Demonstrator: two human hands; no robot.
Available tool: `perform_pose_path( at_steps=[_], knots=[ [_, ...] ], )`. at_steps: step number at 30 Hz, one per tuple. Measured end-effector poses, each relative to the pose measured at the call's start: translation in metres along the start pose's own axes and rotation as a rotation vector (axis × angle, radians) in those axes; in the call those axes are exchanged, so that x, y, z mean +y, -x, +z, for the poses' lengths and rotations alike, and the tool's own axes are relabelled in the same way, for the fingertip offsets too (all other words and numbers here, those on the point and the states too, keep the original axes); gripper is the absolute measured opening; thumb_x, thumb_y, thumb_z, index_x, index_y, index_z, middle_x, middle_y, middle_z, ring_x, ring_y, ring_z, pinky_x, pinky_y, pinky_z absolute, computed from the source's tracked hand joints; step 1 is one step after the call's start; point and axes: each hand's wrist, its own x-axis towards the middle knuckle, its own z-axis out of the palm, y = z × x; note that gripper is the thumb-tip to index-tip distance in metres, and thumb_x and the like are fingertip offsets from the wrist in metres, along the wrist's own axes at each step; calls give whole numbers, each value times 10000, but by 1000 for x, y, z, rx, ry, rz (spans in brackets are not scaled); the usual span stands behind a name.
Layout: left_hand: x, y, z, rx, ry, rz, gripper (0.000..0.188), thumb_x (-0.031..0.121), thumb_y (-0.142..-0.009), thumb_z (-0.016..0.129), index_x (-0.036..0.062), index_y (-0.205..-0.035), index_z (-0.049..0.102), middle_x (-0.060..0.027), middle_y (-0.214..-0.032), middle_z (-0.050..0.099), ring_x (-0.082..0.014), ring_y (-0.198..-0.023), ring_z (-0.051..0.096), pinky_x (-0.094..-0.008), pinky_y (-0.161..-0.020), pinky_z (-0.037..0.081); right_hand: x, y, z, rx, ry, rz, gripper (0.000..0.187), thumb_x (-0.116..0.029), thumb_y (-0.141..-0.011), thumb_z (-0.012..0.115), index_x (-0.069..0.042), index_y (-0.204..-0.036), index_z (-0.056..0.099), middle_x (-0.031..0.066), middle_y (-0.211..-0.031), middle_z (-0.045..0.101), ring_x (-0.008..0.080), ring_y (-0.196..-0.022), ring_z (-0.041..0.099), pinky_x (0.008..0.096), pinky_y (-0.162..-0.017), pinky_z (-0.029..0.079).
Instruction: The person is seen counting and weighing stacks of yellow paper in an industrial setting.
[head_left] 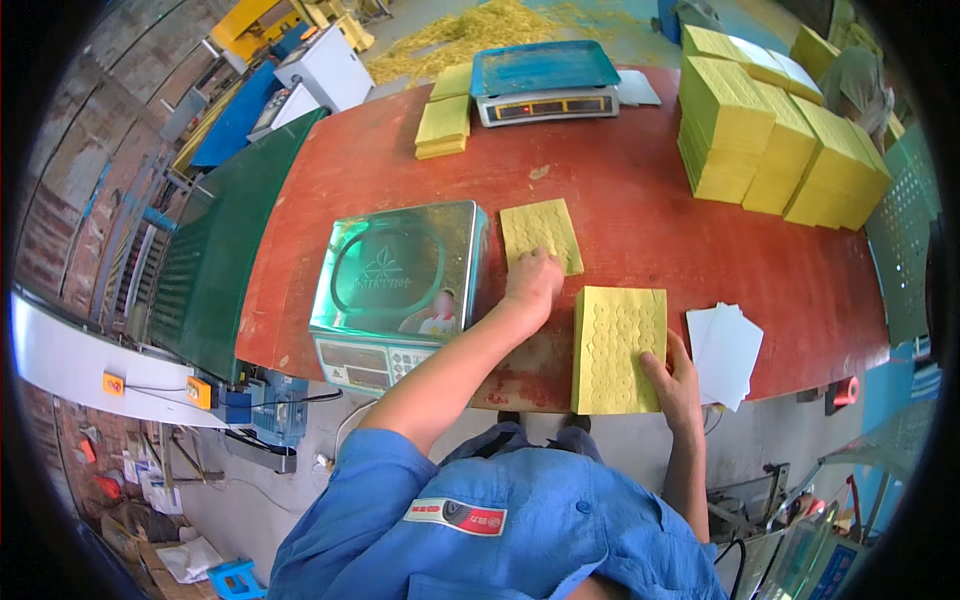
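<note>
My left hand (538, 278) reaches over the red table to a thin stack of yellow embossed sheets (545, 222). Its fingers are bunched together on the near part of that stack, and their tips are partly hidden. Closer to me, a thicker block of yellow embossed sheets (620, 345) lies near the table's front edge. My right hand (677, 385) grips this block at its lower right side, thumb on top and fingers along the side. Just right of that hand lie several loose white sheets (725, 350), fanned over each other.
A scale with a shiny metal plate (395, 265) stands left of my left arm. Farther back are a blue-tray scale (545, 70), a small yellow stack (443, 125) and tall yellow stacks (735, 125) at right. A green panel (225, 240) borders the table's left side.
</note>
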Motion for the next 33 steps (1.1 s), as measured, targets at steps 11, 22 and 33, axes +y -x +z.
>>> perform_pose_path(
  at_steps=[11,22,33],
  knots=[
    [4,14,-24,70,-10,-28,81,32,-818,576,5,-892,597,-189,-925,628,-334,-886,661,-436,-745,567,5,-4,-3,1,-50,-11,691,-218,-875,708,-12,-1452,387,178,-1114,649,205,-935,642,329,-806,537],
    [30,196,-50,-15,180,77,193,59,-735,665,13,-895,568,-151,-961,597,-329,-867,610,-424,-732,523,2,-35,1,46,10,-96,594,-187,-927,662,12,-1424,406,189,-1227,623,198,-1057,639,332,-865,532],
    [-35,286,-4,-725,1726,-734,322,332,-1020,519,33,-1066,630,-112,-1041,670,-200,-901,670,-354,-698,554,-24,110,63,194,212,-226,78,1,-929,579,40,-883,629,62,-758,653,114,-689,635,246,-631,502]
  ],
)
